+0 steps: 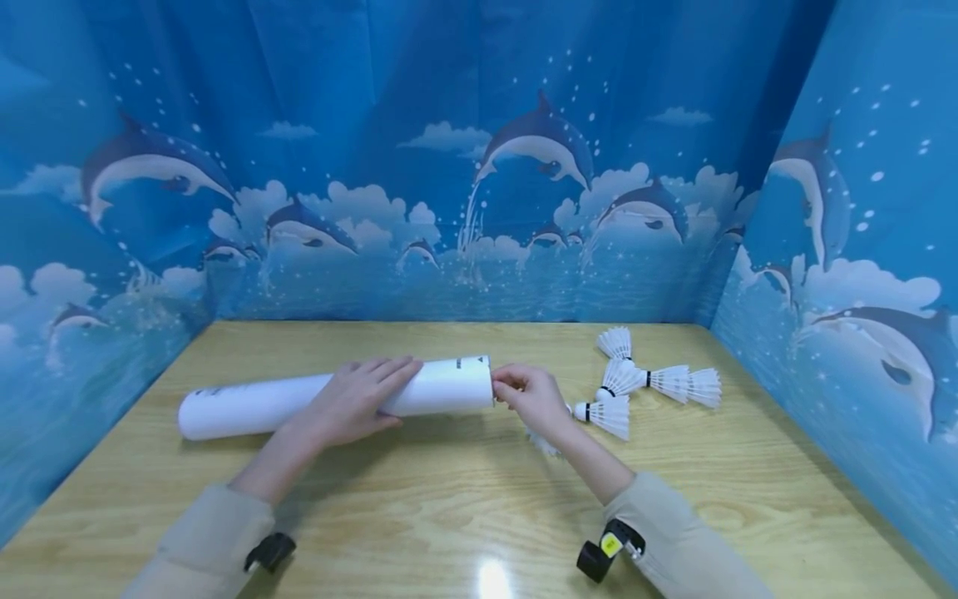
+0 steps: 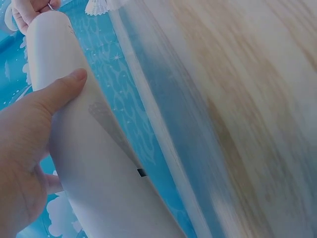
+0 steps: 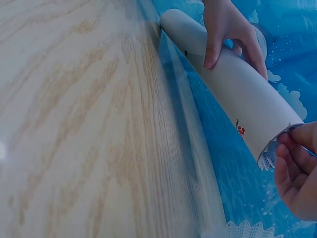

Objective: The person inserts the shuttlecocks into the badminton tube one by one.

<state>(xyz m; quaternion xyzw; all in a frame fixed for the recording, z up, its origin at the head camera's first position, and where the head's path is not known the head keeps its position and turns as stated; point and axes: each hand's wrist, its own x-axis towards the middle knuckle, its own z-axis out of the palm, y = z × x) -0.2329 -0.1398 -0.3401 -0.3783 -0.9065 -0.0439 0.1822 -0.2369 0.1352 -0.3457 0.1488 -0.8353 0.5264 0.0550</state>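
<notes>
A long white shuttlecock tube (image 1: 449,387) lies slanted across the middle of the table. My left hand (image 1: 367,395) grips it from above, thumb on the near side and fingers over the far side; in the left wrist view the thumb (image 2: 67,89) lies along the white wall. At the tube's right end, my right hand (image 1: 530,398) has its fingers curled at the mouth. The right wrist view shows white feathers of a shuttlecock (image 3: 267,157) inside that mouth, right by the pinching fingertips (image 3: 285,141). The shuttlecock's other parts are hidden by hand and tube.
To the right lie several loose white shuttlecocks (image 1: 609,414), some nested together, close behind the right hand. Another shuttlecock (image 1: 545,445) is partly covered by the right forearm. A wooden table (image 1: 419,532) meets blue dolphin-printed curtains (image 1: 449,125) at the back and sides.
</notes>
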